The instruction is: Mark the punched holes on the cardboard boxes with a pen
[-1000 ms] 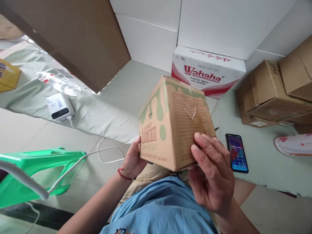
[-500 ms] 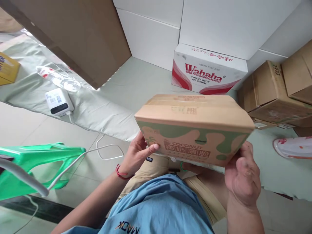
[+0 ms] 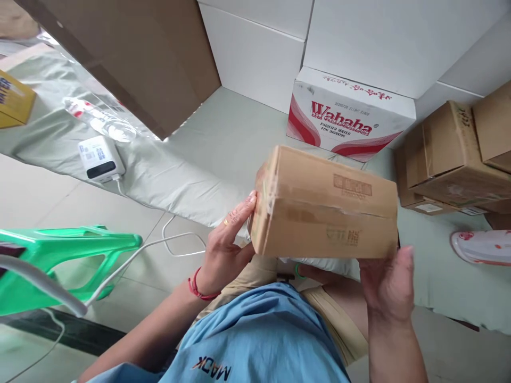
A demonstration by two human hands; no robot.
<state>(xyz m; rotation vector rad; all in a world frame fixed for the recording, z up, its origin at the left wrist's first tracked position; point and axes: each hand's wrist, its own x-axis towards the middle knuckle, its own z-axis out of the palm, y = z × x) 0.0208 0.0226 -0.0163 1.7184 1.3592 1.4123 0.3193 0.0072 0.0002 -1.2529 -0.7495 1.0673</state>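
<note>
I hold a brown cardboard box [image 3: 325,205] above my lap with both hands. Its taped plain face with faint stamped print is turned toward me. My left hand [image 3: 227,242] grips the box's left end, fingers wrapped up along the side, a red string round the wrist. My right hand [image 3: 387,287] supports the box's lower right corner from beneath, fingers curled on the underside. A white plastic bag edge [image 3: 319,266] shows just under the box.
A white and red Wahaha carton [image 3: 351,119] stands behind on the pale green sheet [image 3: 215,154]. Brown cartons [image 3: 451,159] are stacked at right, a big cardboard panel [image 3: 131,58] at upper left. A white charger [image 3: 99,158], water bottle [image 3: 99,121] and green stool [image 3: 59,260] lie left.
The box has been turned over in my hands: the green coconut-printed side faced me before, now the plain taped face does. My left hand shifted up its left end.
</note>
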